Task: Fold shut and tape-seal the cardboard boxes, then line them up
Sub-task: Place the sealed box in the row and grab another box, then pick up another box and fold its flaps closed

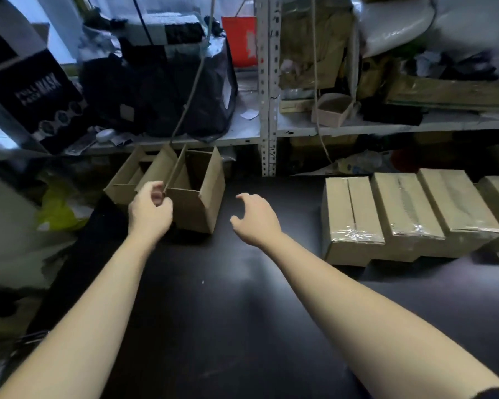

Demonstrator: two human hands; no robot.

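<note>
The left hand's (pixel 150 210) fingertips are hidden behind the upright flap they curl round, at the near left corner of the open cardboard box (pixel 198 208). This box stands mouth-up at the bench's (pixel 213 298) far left, flaps raised. A second open box (pixel 124 182) sits partly hidden just behind it to the left. The right hand (pixel 255 217) hovers just right of the box, fingers spread, holding nothing. Along the right edge lie the taped boxes (pixel 406 208), side by side, long axes running from the near edge to the far edge; the outermost is cut off.
</note>
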